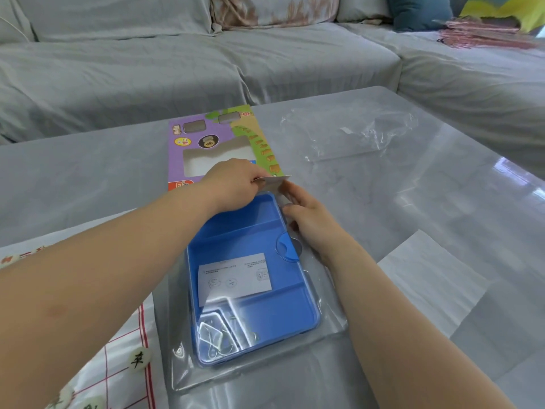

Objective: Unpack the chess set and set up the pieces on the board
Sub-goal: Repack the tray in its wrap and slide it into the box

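Note:
A blue plastic case (265,308) lies inside a clear plastic bag (321,326) on the grey table, with a white instruction slip (234,278) and small metal parts showing through. My left hand (233,184) pinches the bag's white flap (272,180) at the far end. My right hand (309,214) rests against the bag's right edge beside the case, fingers fairly straight. At the lower left lies a white paper chess board with red lines (118,358); a round pale chess piece (137,358) and others sit on it.
A flat purple and green cardboard sleeve (206,134) lies just beyond the case. A crumpled clear wrapper (351,134) sits on the table (442,202) at the far right. A grey sofa (177,60) runs behind the table.

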Action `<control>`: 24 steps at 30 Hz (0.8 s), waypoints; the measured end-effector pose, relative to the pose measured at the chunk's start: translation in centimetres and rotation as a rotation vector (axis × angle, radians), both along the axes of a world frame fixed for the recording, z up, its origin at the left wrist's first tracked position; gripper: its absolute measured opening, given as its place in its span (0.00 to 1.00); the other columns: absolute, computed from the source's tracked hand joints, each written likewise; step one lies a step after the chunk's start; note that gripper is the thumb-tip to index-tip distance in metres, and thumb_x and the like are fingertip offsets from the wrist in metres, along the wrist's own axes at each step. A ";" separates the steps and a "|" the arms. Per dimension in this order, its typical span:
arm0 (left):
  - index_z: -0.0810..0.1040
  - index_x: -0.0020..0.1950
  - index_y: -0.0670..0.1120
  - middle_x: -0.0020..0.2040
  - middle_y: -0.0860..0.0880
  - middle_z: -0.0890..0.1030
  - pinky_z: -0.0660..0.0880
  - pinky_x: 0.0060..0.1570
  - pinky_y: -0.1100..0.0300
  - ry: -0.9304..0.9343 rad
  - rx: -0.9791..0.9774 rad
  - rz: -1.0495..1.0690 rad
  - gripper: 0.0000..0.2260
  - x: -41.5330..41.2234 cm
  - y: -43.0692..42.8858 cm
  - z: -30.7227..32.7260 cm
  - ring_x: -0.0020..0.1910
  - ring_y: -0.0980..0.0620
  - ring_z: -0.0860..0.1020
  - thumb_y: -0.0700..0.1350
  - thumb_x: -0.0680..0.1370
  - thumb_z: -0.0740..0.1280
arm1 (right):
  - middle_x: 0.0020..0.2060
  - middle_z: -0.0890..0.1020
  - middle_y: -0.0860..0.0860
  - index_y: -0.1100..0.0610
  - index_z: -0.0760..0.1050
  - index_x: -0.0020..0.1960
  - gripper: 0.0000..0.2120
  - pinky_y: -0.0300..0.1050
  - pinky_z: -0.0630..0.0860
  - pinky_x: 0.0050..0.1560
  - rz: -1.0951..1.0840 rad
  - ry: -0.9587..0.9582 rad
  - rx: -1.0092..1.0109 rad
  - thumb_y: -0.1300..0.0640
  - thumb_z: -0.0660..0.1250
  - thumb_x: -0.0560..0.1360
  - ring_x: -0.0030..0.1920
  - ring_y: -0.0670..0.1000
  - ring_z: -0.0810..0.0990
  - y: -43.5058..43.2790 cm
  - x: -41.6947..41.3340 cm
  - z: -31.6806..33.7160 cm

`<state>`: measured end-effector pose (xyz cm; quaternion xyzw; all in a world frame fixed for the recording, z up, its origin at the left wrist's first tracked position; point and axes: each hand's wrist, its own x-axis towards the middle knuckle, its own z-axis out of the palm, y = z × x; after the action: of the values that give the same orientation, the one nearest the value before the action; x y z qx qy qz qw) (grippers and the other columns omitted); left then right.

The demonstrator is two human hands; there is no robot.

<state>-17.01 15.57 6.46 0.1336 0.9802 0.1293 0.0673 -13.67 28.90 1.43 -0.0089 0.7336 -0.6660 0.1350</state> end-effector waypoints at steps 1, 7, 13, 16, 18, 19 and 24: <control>0.75 0.63 0.50 0.62 0.43 0.75 0.67 0.54 0.55 0.007 0.008 0.000 0.15 0.0 0.0 0.1 0.59 0.43 0.70 0.40 0.80 0.56 | 0.64 0.71 0.46 0.55 0.62 0.71 0.25 0.27 0.68 0.37 0.005 -0.002 0.004 0.69 0.52 0.76 0.49 0.43 0.72 0.0 -0.1 0.0; 0.77 0.61 0.48 0.60 0.42 0.77 0.68 0.53 0.55 -0.011 0.066 -0.012 0.15 0.0 -0.2 -0.1 0.57 0.43 0.71 0.38 0.79 0.56 | 0.54 0.73 0.50 0.54 0.59 0.63 0.18 0.40 0.70 0.37 0.012 -0.079 0.097 0.66 0.55 0.75 0.38 0.50 0.73 0.0 -0.7 0.8; 0.75 0.63 0.48 0.63 0.45 0.75 0.66 0.55 0.59 -0.013 0.109 -0.015 0.14 0.0 -0.3 -0.3 0.59 0.45 0.71 0.40 0.80 0.57 | 0.62 0.74 0.54 0.57 0.64 0.63 0.18 0.48 0.74 0.53 -0.056 0.001 0.176 0.65 0.61 0.74 0.49 0.52 0.74 -0.1 -1.3 0.6; 0.72 0.66 0.50 0.65 0.46 0.73 0.66 0.59 0.57 -0.003 0.083 -0.028 0.15 0.2 -0.2 -0.6 0.63 0.46 0.69 0.42 0.80 0.58 | 0.46 0.78 0.49 0.56 0.65 0.52 0.12 0.34 0.72 0.38 -0.171 0.062 0.236 0.62 0.66 0.72 0.39 0.48 0.75 0.2 -1.0 0.4; 0.71 0.66 0.48 0.64 0.46 0.74 0.65 0.61 0.57 0.016 0.088 -0.031 0.15 0.4 -0.3 -0.8 0.63 0.46 0.69 0.43 0.79 0.59 | 0.40 0.74 0.46 0.56 0.64 0.50 0.13 0.31 0.69 0.34 -0.208 0.077 0.252 0.60 0.68 0.72 0.37 0.45 0.73 0.3 -0.9 0.1; 0.71 0.67 0.48 0.65 0.47 0.73 0.65 0.61 0.58 0.026 0.094 -0.030 0.16 0.6 -0.4 -0.8 0.63 0.47 0.69 0.44 0.79 0.60 | 0.41 0.74 0.47 0.56 0.64 0.49 0.13 0.33 0.70 0.37 -0.220 0.071 0.229 0.60 0.68 0.71 0.39 0.46 0.73 0.3 -0.9 0.0; 0.67 0.69 0.50 0.69 0.51 0.68 0.68 0.60 0.53 0.125 -0.021 0.023 0.19 2.5 -2.5 -1.1 0.67 0.49 0.66 0.47 0.78 0.60 | 0.46 0.74 0.51 0.55 0.65 0.45 0.11 0.38 0.71 0.41 -0.263 0.022 0.188 0.62 0.68 0.71 0.46 0.50 0.73 -0.2 -1.1 0.0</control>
<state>-14.46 13.06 5.41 0.1293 0.9854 0.1111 0.0057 -14.73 28.69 1.39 0.0928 0.7890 -0.6061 0.0390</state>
